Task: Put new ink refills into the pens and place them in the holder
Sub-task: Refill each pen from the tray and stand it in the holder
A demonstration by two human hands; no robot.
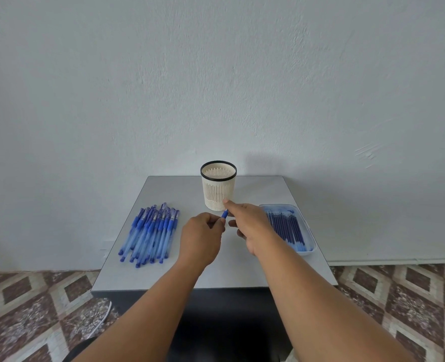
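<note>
Before the holder (218,188), both hands' fingers (217,222) pinch a pen (224,213) (mostly hidden).

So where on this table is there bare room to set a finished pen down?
The near strip of the table, under the forearms, is bare. So is the back left corner, behind the pile of pens and left of the holder. The middle is crowded by the left hand and right hand; the refill tray fills the right edge.
</note>
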